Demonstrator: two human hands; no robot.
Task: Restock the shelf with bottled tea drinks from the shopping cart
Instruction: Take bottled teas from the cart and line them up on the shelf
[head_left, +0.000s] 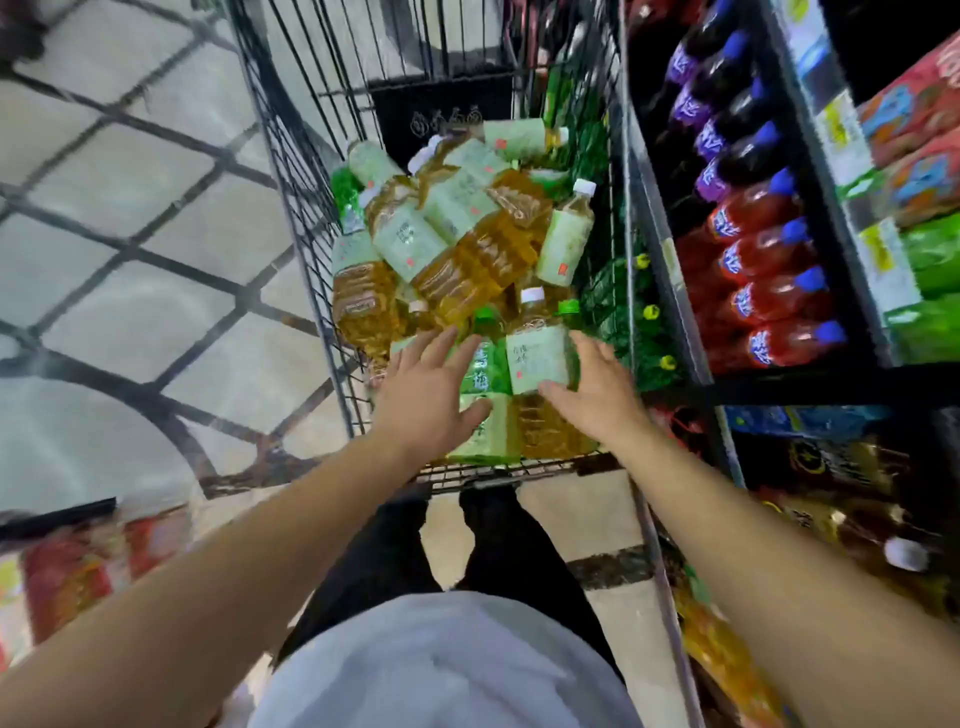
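- Head view, far left: a tiled floor (130, 218) with dark curved lines runs beside the shopping cart (291, 171), and red packaged goods (67, 577) lie blurred at the lower left edge.
- Inside the wire cart, a heap of bottled tea drinks (457, 234) with pale green labels and amber liquid lies jumbled, most on their sides, white caps pointing various ways.
- The left hand (428, 395) reaches over the near rim of the cart, its grip apart with fingers spread and straight, lying over a green-labelled bottle (485, 364) with a green cap; whether it touches cannot be told.
- Just beside it stands a tea bottle (540, 353) with a white cap, upright and slightly tilted, near the cart's near right corner.
- The right hand (597, 384) sits against this bottle's right side, grip apart, thumb touching the lower edge of the label, fingers extended along the bottle and not curled round it.
- Further right, the shelf (670, 270) holds rows of purple and red soft drink bottles (753, 260) with blue caps, lying close together.
- Far right, green and red packs (924, 156) fill the neighbouring shelf section.
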